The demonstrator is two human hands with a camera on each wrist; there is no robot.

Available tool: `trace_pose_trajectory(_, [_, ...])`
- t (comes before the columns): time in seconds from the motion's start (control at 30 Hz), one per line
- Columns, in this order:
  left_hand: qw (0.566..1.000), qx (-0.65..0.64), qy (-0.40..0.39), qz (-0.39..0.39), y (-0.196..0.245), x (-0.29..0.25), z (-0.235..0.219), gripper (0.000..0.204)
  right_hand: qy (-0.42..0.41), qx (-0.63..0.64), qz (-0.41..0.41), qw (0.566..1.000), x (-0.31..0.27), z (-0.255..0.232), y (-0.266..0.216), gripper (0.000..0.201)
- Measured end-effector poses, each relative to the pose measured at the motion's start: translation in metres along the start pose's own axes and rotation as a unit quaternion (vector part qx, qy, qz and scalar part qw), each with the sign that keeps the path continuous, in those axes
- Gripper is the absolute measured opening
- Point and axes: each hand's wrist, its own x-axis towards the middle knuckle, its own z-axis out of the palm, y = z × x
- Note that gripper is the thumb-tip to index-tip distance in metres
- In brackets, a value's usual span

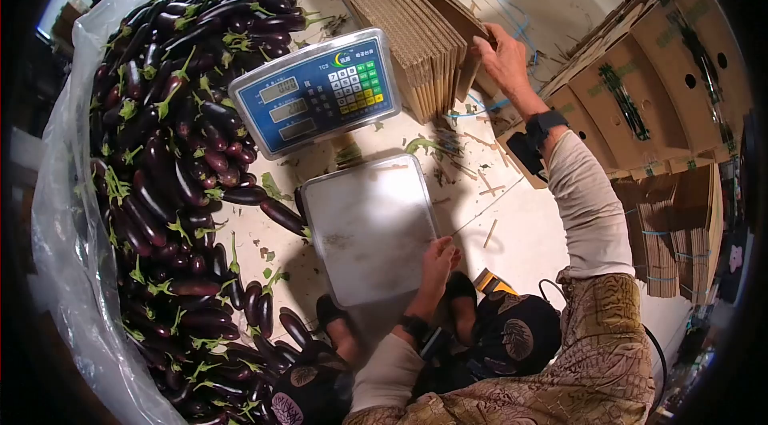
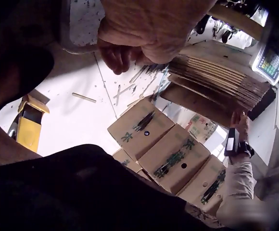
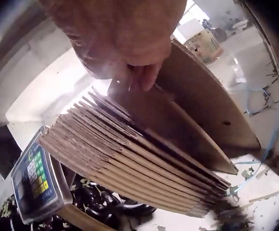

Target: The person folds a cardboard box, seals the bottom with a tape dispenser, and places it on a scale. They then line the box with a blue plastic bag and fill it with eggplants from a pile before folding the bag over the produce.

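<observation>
My right hand grips the top edge of a flattened cardboard box at the outer side of an upright stack of flattened boxes. In the right wrist view its fingers curl over the cardboard edge, and that sheet leans apart from the tightly packed rest. My left hand hangs loosely curled near the right front edge of the scale's platform, holding nothing. The left wrist view shows its relaxed fingers above the floor. Beyond the platform stands the scale's display with its keypad.
A large heap of eggplants fills the left side, bordered by clear plastic sheeting. Assembled cartons are stacked at the right, with more flattened cardboard below. A yellow object lies by the foot. Scraps and blue strapping litter the floor.
</observation>
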Motion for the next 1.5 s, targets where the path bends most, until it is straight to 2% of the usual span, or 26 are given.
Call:
trace_pose_trajectory(0.1, [0.999,0.031,-0.003,-0.007,-0.003,-0.003,0.001,0.031,-0.043,0.015,0.032,0.998,0.006,-0.001,0.001,0.029])
trace_pose_trajectory(0.17, [0.999,0.051,0.005,0.000,-0.003,-0.003,0.004,0.030,-0.040,-0.156,-0.031,0.986,-0.003,-0.003,-0.008,0.024])
trace_pose_trajectory(0.2, [0.999,0.050,0.003,0.002,-0.004,-0.001,0.005,0.030,-0.026,-0.154,-0.059,0.986,-0.014,-0.014,-0.016,0.021])
trace_pose_trajectory(0.3, [1.000,-0.007,-0.011,0.015,-0.009,0.003,0.010,0.028,-0.077,-0.158,-0.103,0.979,-0.059,-0.073,-0.008,0.021])
trace_pose_trajectory(0.4, [0.991,0.043,-0.069,0.105,-0.004,0.004,0.004,0.027,-0.203,-0.190,-0.001,0.961,-0.127,-0.160,-0.018,0.023])
trace_pose_trajectory(0.43, [0.991,0.042,-0.078,0.104,-0.013,0.010,-0.001,0.027,-0.250,-0.208,0.040,0.945,-0.149,-0.186,-0.012,0.025])
trace_pose_trajectory(0.47, [0.974,0.109,-0.072,0.183,-0.026,0.018,-0.006,0.028,-0.304,-0.230,0.051,0.923,-0.168,-0.209,-0.008,0.025])
trace_pose_trajectory(0.5, [0.961,0.142,-0.078,0.223,-0.022,0.013,-0.003,0.027,-0.355,-0.252,0.065,0.898,-0.180,-0.227,-0.006,0.026])
trace_pose_trajectory(0.53, [0.945,0.175,-0.081,0.263,-0.017,0.008,0.001,0.027,-0.346,-0.258,0.075,0.899,-0.184,-0.235,-0.007,0.026])
trace_pose_trajectory(0.57, [0.927,0.206,-0.082,0.302,-0.012,0.003,0.004,0.027,-0.315,-0.288,0.035,0.904,-0.186,-0.234,-0.007,0.027])
trace_pose_trajectory(0.6, [0.965,0.157,-0.082,0.193,-0.004,-0.001,0.009,0.028,-0.284,-0.317,-0.009,0.905,-0.184,-0.229,-0.008,0.027])
trace_pose_trajectory(0.63, [0.988,0.108,-0.077,0.081,0.003,-0.007,0.016,0.028,-0.292,-0.306,-0.004,0.906,-0.173,-0.216,-0.010,0.030])
trace_pose_trajectory(0.67, [0.989,0.129,-0.052,0.059,0.012,-0.016,0.024,0.029,-0.300,-0.293,0.001,0.908,-0.158,-0.198,-0.013,0.032])
trace_pose_trajectory(0.73, [0.987,0.127,-0.060,0.072,0.023,-0.033,0.035,0.030,-0.308,-0.247,0.013,0.919,-0.141,-0.163,-0.014,0.033])
trace_pose_trajectory(0.8, [0.985,0.128,-0.066,0.089,0.035,-0.042,0.040,0.032,-0.324,-0.276,0.025,0.905,-0.130,-0.132,-0.016,0.029])
trace_pose_trajectory(0.9, [0.992,0.068,-0.069,0.087,0.051,-0.056,0.038,0.032,-0.293,-0.239,0.035,0.925,-0.148,-0.144,-0.021,0.027])
trace_pose_trajectory(0.97, [0.987,0.051,-0.089,0.121,0.067,-0.062,0.038,0.031,-0.290,-0.206,0.048,0.933,-0.175,-0.176,-0.014,0.026])
trace_pose_trajectory(1.03, [0.983,0.052,-0.111,0.136,0.081,-0.072,0.041,0.031,-0.254,-0.166,-0.019,0.953,-0.217,-0.219,0.015,0.033])
trace_pose_trajectory(1.07, [0.978,0.058,-0.126,0.158,0.090,-0.084,0.045,0.031,-0.244,-0.119,-0.015,0.962,-0.239,-0.246,0.025,0.036])
trace_pose_trajectory(1.13, [0.967,0.072,-0.154,0.192,0.104,-0.102,0.054,0.033,-0.263,-0.080,0.061,0.960,-0.267,-0.310,-0.027,0.033])
trace_pose_trajectory(1.17, [0.966,0.074,-0.160,0.191,0.108,-0.108,0.057,0.033,-0.258,-0.076,0.110,0.957,-0.287,-0.331,-0.028,0.031])
trace_pose_trajectory(1.23, [0.957,0.086,-0.182,0.209,0.117,-0.118,0.065,0.035,-0.228,-0.051,0.141,0.962,-0.313,-0.370,-0.063,0.027])
trace_pose_trajectory(1.3, [0.942,0.129,-0.181,0.252,0.128,-0.129,0.078,0.036,-0.217,-0.082,0.101,0.967,-0.339,-0.403,-0.085,0.026])
trace_pose_trajectory(1.37, [0.947,0.124,-0.180,0.237,0.129,-0.131,0.078,0.036,-0.207,-0.088,0.065,0.972,-0.347,-0.424,-0.115,0.024])
trace_pose_trajectory(1.43, [0.946,0.006,-0.183,0.269,0.174,-0.165,0.106,0.037,-0.215,-0.116,-0.021,0.969,-0.349,-0.438,-0.140,0.022])
trace_pose_trajectory(1.5, [0.905,-0.054,-0.162,0.390,0.203,-0.175,0.103,0.047,-0.213,-0.105,-0.080,0.968,-0.345,-0.439,-0.168,0.023])
